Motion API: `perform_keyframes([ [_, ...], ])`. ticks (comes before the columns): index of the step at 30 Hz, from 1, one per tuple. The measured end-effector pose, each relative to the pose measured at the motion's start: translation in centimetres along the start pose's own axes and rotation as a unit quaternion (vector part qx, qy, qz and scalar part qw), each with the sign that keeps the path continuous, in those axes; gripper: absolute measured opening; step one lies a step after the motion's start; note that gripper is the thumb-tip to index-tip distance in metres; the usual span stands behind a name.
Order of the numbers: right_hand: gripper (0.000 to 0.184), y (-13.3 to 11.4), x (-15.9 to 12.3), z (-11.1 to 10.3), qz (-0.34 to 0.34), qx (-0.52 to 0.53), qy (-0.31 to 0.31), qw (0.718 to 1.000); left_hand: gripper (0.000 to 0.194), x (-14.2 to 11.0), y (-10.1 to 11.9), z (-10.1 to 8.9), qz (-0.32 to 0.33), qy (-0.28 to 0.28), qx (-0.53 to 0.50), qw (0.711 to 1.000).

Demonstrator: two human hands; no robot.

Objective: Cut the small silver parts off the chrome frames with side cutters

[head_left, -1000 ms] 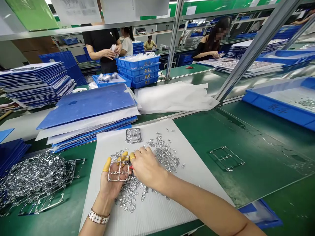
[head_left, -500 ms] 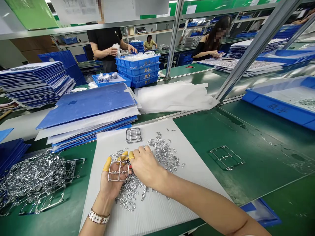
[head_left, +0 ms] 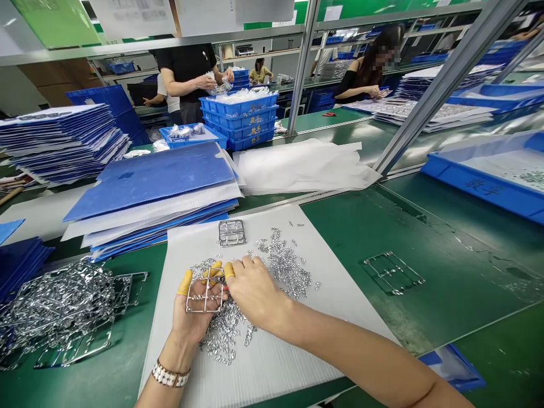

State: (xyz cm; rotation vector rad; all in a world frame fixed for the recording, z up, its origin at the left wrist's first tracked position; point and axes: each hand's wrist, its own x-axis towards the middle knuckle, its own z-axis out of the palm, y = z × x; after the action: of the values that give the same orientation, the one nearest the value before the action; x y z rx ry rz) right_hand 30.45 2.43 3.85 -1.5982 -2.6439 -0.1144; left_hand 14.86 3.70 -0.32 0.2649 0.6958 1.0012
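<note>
My left hand [head_left: 187,326], with yellow covers on its fingers, holds a silvery grid-shaped sprue frame [head_left: 207,300] up over the white sheet. At the frame's right side, my right hand [head_left: 258,294] is closed around small red-handled cutting pliers [head_left: 225,288]. Their jaws are at the frame, though the fingers partly hide them and the exact contact cannot be made out. Beneath and beyond the hands lie many small shiny loose pieces [head_left: 225,337]. Farther up the sheet rests a small stack of similar frames [head_left: 232,233].
A tangled heap of silvery frames [head_left: 63,300] covers the left of the green table. One bare frame [head_left: 394,272] lies at right. Behind are blue boards [head_left: 157,175], white sheets [head_left: 297,164] and stacked blue trays [head_left: 240,122]. A metal post [head_left: 442,90] slants at right. Co-workers sit and stand beyond.
My hands, the frame and the pliers stay almost in place. Across the table, a standing co-worker's hands have come together at a clear bag, and another person's arm now shows behind.
</note>
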Motion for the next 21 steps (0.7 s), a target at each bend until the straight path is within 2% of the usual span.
perform_keyframes([
  [9,0.022,-0.8,-1.4,0.2,-0.039,-0.003,0.008,0.999,0.054,0.3,0.2,-0.8,-0.002,-0.016,0.022,1.0],
  [21,0.016,-1.9,-1.1,0.4,-0.028,-0.006,0.003,1.0,0.054,0.2,0.3,-0.5,0.004,-0.003,0.015,1.0],
])
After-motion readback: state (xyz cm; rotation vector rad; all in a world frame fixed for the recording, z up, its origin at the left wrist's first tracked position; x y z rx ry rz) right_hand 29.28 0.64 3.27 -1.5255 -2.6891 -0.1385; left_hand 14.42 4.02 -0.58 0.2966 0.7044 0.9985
